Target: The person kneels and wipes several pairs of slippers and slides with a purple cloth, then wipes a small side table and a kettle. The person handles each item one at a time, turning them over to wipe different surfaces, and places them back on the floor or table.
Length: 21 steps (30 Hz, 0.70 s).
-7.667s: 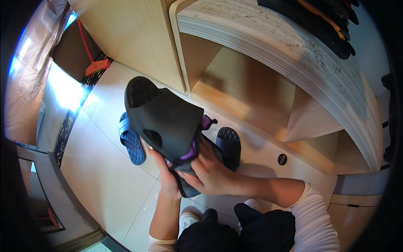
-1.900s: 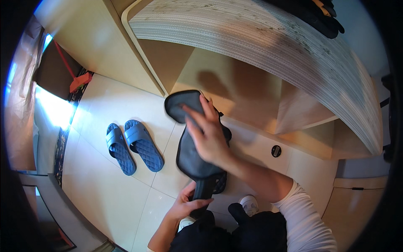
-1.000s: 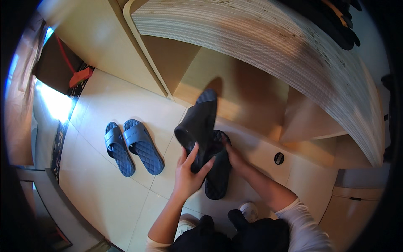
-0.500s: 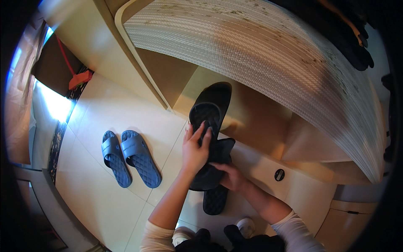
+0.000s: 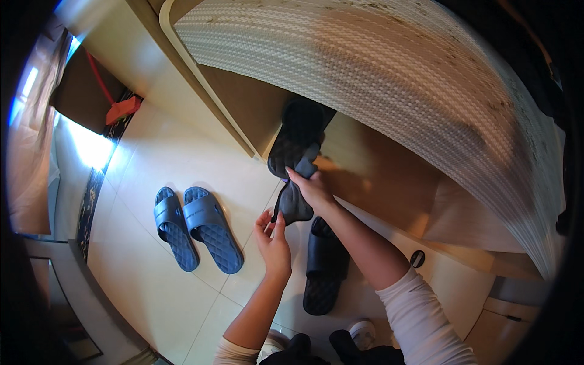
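A dark grey cloth (image 5: 294, 204) hangs between my two hands. My right hand (image 5: 312, 188) is closed on its upper part, where a fold sticks up past the fingers. At the cloth's lower left corner, my left hand (image 5: 272, 242) pinches the edge between thumb and fingers. Just beyond them, a black slipper (image 5: 285, 152) lies with its strap end in the shadowed cabinet opening and its quilted sole toward me. The cloth overlaps its heel in view; whether they touch I cannot tell. Another black slipper (image 5: 327, 261) rests on the floor, below my right forearm.
A pair of blue slippers (image 5: 198, 228) stands on the tiled floor (image 5: 143, 304) to the left. Overhead, a white woven panel (image 5: 340, 67) curves above the wooden cabinet (image 5: 371, 188). A small dark disc (image 5: 417, 258) sits right of my right arm. An orange broom (image 5: 123, 110) leans far left.
The slipper under my hands has shifted away, partly into the cabinet. My left hand left it and moved down to the cloth's edge. My right hand moved up and away with the cloth.
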### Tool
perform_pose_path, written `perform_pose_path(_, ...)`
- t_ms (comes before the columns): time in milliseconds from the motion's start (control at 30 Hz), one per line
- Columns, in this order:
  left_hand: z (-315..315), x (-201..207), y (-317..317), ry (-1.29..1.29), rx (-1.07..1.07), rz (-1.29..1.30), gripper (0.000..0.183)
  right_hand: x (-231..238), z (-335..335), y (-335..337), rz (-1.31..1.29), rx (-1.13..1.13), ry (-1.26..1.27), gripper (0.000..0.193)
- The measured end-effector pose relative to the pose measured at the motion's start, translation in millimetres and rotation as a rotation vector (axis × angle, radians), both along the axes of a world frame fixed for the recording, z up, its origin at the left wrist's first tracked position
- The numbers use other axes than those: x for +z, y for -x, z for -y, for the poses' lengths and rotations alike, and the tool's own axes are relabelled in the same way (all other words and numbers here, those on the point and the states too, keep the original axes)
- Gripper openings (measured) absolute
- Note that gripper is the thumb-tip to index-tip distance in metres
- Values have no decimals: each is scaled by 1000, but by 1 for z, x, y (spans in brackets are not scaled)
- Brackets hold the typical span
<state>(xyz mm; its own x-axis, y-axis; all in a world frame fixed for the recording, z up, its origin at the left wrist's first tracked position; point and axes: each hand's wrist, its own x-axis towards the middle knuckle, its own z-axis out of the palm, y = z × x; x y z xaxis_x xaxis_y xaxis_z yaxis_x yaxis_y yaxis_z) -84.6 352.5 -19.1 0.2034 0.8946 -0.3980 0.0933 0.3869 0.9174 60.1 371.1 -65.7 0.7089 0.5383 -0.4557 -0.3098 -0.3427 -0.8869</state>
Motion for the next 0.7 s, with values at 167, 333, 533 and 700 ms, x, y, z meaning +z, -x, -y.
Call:
perform_pose_path(167, 5, 1, 0, 114, -18, 18, 37, 6, -28, -20, 412, 47, 242, 48)
perform_pose_path(333, 11, -6, 15, 204, -14, 47, 39, 45, 32, -17, 150, 325, 142, 52)
perform_pose_path(533, 37, -26, 45, 163, -140, -103, 33, 63, 201, -9, -828, 90, -345, 41)
perform_pose_path(700, 92, -30, 70, -114, -272, -268, 27, 49, 296, 2, -945, -217, -663, 38)
